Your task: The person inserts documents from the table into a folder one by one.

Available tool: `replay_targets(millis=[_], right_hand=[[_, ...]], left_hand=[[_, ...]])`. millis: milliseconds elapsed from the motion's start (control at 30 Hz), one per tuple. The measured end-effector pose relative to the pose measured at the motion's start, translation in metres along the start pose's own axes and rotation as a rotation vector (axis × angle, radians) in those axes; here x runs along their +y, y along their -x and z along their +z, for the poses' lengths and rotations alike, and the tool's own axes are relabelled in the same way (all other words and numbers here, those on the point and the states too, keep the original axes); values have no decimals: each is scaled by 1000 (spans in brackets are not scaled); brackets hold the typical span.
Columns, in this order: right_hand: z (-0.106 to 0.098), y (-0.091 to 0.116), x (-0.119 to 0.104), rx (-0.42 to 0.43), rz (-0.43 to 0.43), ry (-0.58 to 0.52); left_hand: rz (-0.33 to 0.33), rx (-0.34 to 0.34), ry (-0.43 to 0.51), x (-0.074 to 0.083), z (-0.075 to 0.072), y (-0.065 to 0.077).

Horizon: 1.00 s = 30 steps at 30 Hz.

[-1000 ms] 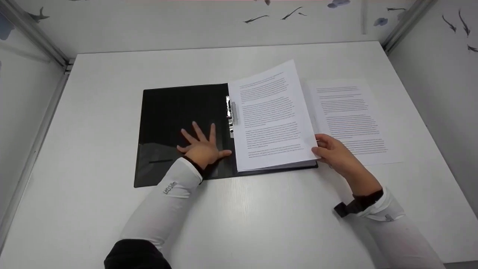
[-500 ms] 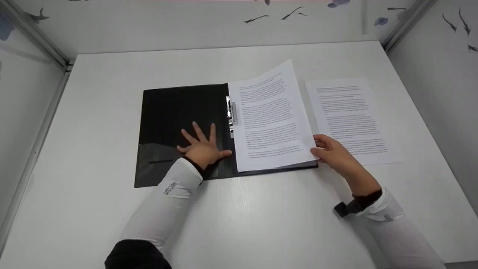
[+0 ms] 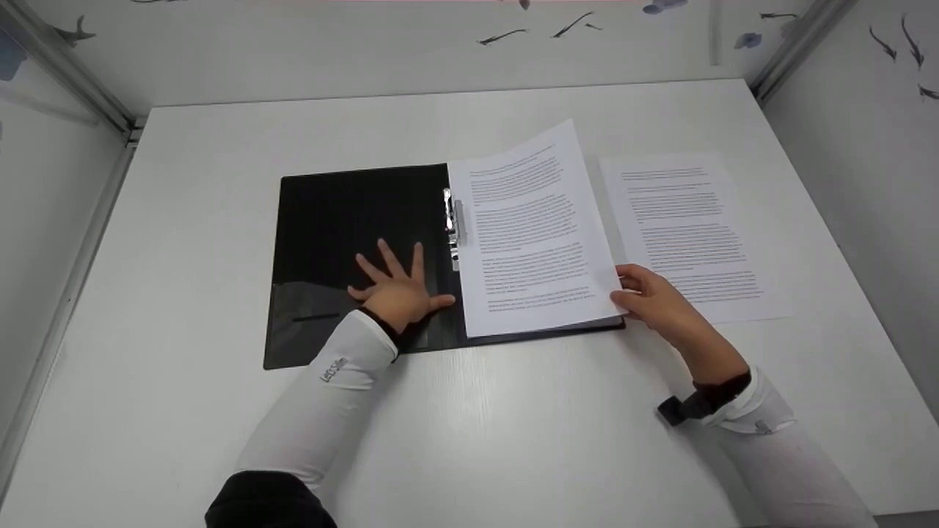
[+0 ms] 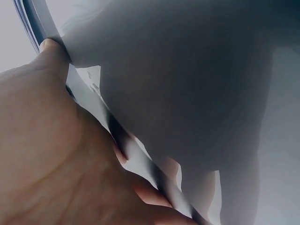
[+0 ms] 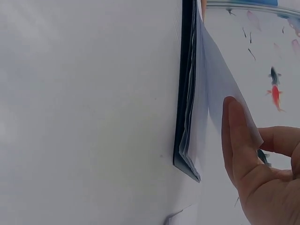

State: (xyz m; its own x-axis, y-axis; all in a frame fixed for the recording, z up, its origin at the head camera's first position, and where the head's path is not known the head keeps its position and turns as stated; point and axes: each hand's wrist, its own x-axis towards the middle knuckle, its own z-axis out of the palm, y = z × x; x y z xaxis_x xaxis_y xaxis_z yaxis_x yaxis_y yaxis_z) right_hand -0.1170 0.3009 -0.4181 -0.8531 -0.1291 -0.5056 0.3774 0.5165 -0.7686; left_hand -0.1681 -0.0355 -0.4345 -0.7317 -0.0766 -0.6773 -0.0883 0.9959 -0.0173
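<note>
A black folder (image 3: 352, 213) lies spread out on the white table, with a metal clip (image 3: 450, 220) along its spine. My left hand (image 3: 398, 297) rests on the folder's left cover, fingers straight and spread, the thumb reaching to the spine. On the right side sits a printed sheet (image 3: 532, 235) over other papers. Its lower right corner is pinched between thumb and fingers of my right hand (image 3: 656, 302). In the right wrist view, the raised sheet (image 5: 222, 84) stands apart from the paper stack (image 5: 191, 126) below it. The left wrist view shows mostly palm (image 4: 47, 150) and a dark shadow.
Another printed sheet (image 3: 689, 235) lies loose on the table to the right of the folder, partly behind my right hand. A clear pocket (image 3: 301, 323) covers the left cover's lower corner. White panels (image 3: 367, 51) with fish and petal prints surround the table.
My right hand and the sheet's lifted edge have shifted very slightly left over the past second. The left hand and the folder have stayed still.
</note>
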Motion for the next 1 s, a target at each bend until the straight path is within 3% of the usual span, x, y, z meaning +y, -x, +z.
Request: replay_targets(millis=[500, 667, 1000], right_hand=[[3, 2, -3, 2, -30, 68], [4, 2, -3, 9, -35, 101], [5, 1, -2, 25, -26, 161]], left_hand=[[-3, -21, -35, -1, 1, -4], [11, 9, -5, -1, 1, 1], [14, 4, -9, -1, -2, 4]])
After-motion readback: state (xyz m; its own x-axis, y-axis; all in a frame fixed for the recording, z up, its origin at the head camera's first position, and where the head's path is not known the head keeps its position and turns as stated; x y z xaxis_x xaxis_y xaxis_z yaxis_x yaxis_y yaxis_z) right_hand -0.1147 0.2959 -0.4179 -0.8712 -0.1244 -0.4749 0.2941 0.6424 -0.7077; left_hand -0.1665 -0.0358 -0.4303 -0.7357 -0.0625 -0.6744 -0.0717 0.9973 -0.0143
